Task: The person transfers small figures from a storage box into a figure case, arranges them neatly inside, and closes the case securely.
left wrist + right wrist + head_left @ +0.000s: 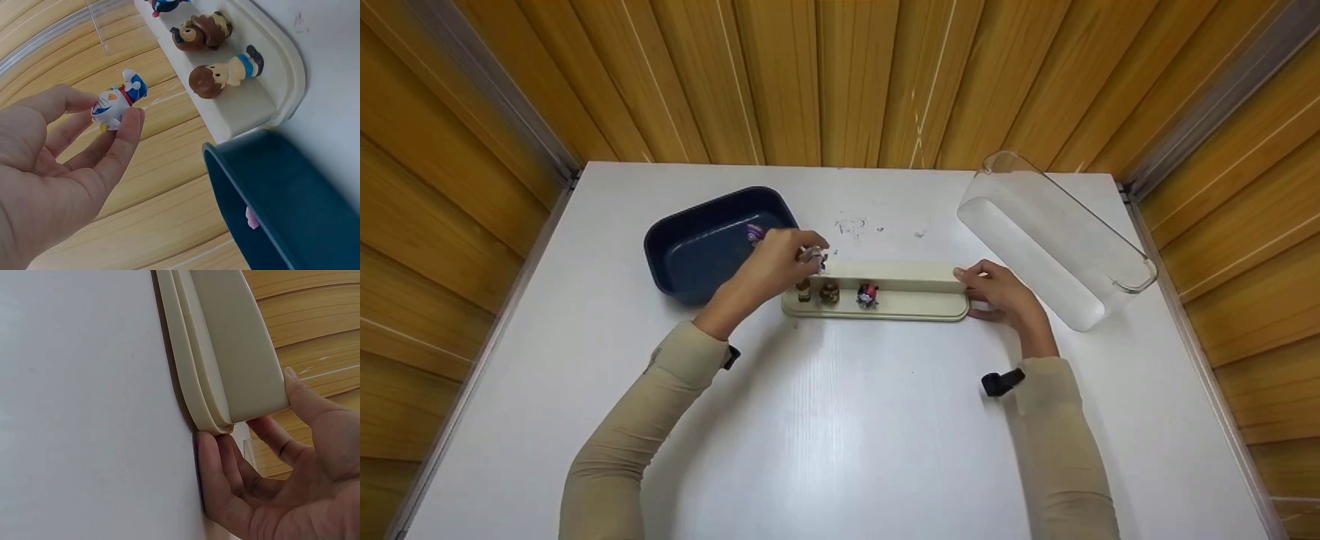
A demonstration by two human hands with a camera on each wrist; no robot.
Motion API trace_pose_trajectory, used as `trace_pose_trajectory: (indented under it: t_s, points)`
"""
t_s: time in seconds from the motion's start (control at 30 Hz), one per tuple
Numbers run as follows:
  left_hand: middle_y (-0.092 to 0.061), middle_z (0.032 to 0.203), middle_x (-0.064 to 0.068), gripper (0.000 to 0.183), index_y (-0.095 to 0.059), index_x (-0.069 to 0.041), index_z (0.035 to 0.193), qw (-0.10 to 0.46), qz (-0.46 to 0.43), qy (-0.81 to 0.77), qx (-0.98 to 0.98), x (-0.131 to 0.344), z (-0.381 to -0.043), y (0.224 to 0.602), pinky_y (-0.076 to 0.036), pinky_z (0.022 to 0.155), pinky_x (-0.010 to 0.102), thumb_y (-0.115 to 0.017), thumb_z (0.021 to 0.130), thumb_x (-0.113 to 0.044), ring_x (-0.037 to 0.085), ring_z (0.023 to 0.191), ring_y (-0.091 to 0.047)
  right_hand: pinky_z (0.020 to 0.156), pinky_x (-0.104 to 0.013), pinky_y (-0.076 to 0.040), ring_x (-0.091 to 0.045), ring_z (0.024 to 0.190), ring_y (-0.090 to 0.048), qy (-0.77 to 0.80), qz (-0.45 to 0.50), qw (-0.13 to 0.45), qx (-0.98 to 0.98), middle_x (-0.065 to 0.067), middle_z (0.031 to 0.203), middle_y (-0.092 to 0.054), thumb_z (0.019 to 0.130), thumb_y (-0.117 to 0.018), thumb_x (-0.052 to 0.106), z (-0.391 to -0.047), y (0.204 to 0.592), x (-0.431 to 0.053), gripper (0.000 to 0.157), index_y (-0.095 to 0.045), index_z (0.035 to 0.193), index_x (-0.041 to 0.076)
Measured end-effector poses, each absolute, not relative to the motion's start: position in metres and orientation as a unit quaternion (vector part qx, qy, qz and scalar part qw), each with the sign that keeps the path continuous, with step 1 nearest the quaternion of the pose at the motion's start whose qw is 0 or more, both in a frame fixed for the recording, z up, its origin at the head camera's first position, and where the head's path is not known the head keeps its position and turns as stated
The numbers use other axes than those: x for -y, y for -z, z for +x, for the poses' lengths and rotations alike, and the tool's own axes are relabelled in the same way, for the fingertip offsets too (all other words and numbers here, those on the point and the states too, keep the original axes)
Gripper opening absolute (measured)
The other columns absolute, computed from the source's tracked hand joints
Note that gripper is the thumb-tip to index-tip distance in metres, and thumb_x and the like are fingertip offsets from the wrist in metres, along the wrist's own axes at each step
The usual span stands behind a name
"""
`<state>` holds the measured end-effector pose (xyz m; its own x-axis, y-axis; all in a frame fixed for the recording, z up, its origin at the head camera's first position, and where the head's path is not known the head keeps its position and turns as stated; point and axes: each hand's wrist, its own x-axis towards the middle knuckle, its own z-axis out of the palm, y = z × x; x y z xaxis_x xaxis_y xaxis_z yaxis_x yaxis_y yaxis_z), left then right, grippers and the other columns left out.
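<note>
A small blue-and-white cat figurine [115, 107] is pinched between the thumb and fingertips of my left hand [769, 266]. In the head view it hangs over the left end of a cream two-step display stand [919, 303]. On the stand's lower step are a brown-haired figurine [225, 73], a brown figurine [203, 34] and a red-and-dark figurine [868, 295]. My right hand [997, 292] grips the stand's right end, thumb [301, 394] against the upper step and other fingers [216, 467] low by the base.
Left of the stand, a dark blue bin [658, 274] has a purple striped item [754, 233] inside, partly hidden by my left hand. A clear box-shaped cover [1057, 232] lies at the back right. Dark marks [851, 226] dot the white table behind the stand.
</note>
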<state>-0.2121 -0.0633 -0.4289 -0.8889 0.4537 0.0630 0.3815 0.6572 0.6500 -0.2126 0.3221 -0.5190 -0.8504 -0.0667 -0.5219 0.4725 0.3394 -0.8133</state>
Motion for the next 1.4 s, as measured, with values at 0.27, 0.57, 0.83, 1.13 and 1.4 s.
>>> trace_pose_trajectory:
  t_s: [0.27,0.57,0.83,1.13,1.4]
  points:
    - [-0.073,0.112,0.015,0.026,-0.076,-0.002,0.114,0.04,0.273,-0.346,-0.897,0.046,-0.216,0.436,-0.054,0.073,0.034,-0.065,0.091,0.0,0.021,0.085,-0.062,0.09,-0.039,-0.057,-0.028,0.124,-0.058,0.558,0.127,0.241,-0.784,-0.017,0.142,-0.05,0.096,-0.065,0.05,-0.212,0.519,-0.324,0.043,-0.05,0.111,0.012]
    - [-0.067,0.118,0.017,0.026,-0.074,-0.002,0.117,0.048,0.314,-0.366,-0.874,0.02,-0.218,0.433,-0.057,0.089,0.039,-0.065,0.093,0.0,0.029,0.105,-0.066,0.088,-0.037,-0.058,-0.029,0.123,-0.058,0.563,0.124,0.241,-0.781,-0.018,0.143,-0.049,0.095,-0.066,0.051,-0.213,0.52,-0.321,0.048,-0.049,0.113,0.01]
    - [-0.066,0.113,0.017,0.026,-0.072,-0.001,0.118,0.044,0.362,-0.376,-0.852,-0.001,-0.214,0.438,-0.057,0.087,0.033,-0.066,0.093,0.001,0.028,0.104,-0.065,0.086,-0.037,-0.058,-0.027,0.123,-0.059,0.557,0.132,0.242,-0.784,-0.016,0.142,-0.05,0.095,-0.066,0.052,-0.214,0.519,-0.322,0.047,-0.05,0.112,0.011]
    - [-0.062,0.12,0.016,0.025,-0.072,-0.003,0.12,0.05,0.368,-0.361,-0.856,-0.021,-0.21,0.442,-0.055,0.091,0.036,-0.069,0.095,-0.003,0.027,0.109,-0.064,0.091,-0.039,-0.057,-0.028,0.122,-0.058,0.562,0.127,0.244,-0.78,-0.018,0.141,-0.049,0.097,-0.066,0.049,-0.219,0.515,-0.32,0.045,-0.049,0.112,0.01]
    - [-0.057,0.122,0.013,0.024,-0.072,-0.008,0.119,0.066,0.368,-0.346,-0.86,-0.033,-0.203,0.446,-0.054,0.094,0.031,-0.068,0.096,-0.004,0.022,0.11,-0.062,0.091,-0.041,-0.057,-0.029,0.121,-0.058,0.561,0.124,0.257,-0.777,-0.02,0.142,-0.048,0.098,-0.064,0.047,-0.213,0.518,-0.323,0.041,-0.05,0.111,0.011]
